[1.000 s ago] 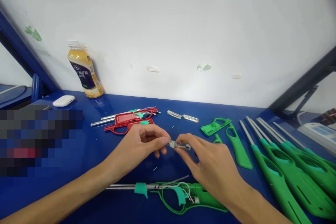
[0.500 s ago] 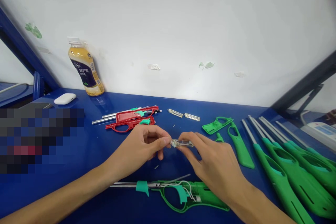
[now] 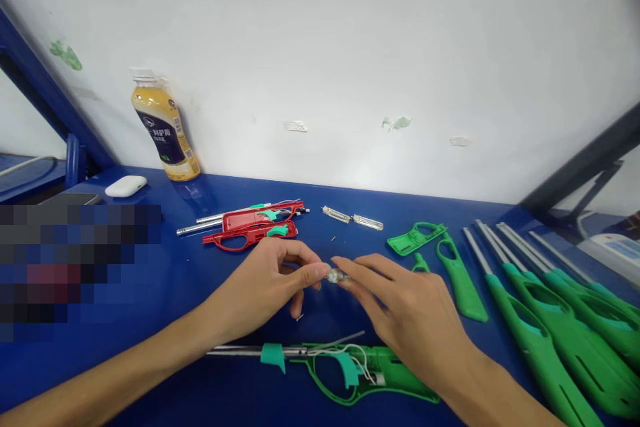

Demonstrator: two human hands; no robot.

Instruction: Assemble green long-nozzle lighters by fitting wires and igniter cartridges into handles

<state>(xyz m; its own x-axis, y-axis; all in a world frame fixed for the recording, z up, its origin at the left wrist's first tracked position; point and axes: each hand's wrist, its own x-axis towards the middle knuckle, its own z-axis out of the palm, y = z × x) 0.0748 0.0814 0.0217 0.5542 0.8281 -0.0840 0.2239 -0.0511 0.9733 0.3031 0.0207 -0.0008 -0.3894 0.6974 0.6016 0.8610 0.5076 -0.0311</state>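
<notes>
Between my hands is a small clear lighter fuel tank, mostly covered by my fingers. My right hand is closed around its body. At its left end, the thumb and forefinger of my left hand pinch the fitting; whether they also hold a smaller part cannot be made out. Just below lies an opened green utility lighter with a metal tube, white wires and a teal trigger. A thin metal pin lies under my left fingers.
Behind lie red lighter halves, two clear tanks and green shell pieces. Several whole green lighters lie at the right. A yellow bottle, a white earbud case and a blurred-out area stand left.
My right fingers have slid left along the tank and now cover most of it. My left hand still pinches its end. The view has shifted slightly.
</notes>
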